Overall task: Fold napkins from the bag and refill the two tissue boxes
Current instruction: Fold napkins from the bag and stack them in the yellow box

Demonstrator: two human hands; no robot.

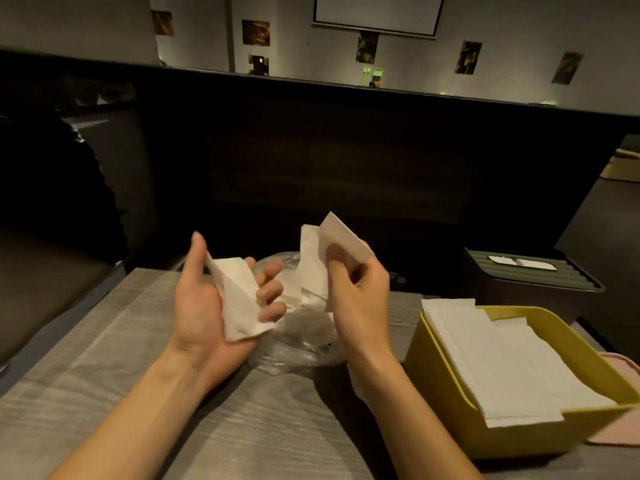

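A folded napkin [239, 299] lay in the left hand [211, 306], fingers loosely curled round it, while the right hand [356, 282] pinched more napkins [332, 247] above the bag [298, 341]; folding was under way, and loading the yellow box [450, 393] at 4 o'clock likely came next.

Dim room here, warm low light. A grey wood-grain table [104, 393] fills the foreground, with a dark booth partition [346, 150] rising right behind it. Beyond, a pale wall [502, 26] carries small posters [255, 32] and what looks like a projector screen [377, 12]. A dark seat [52, 271] sits at left.
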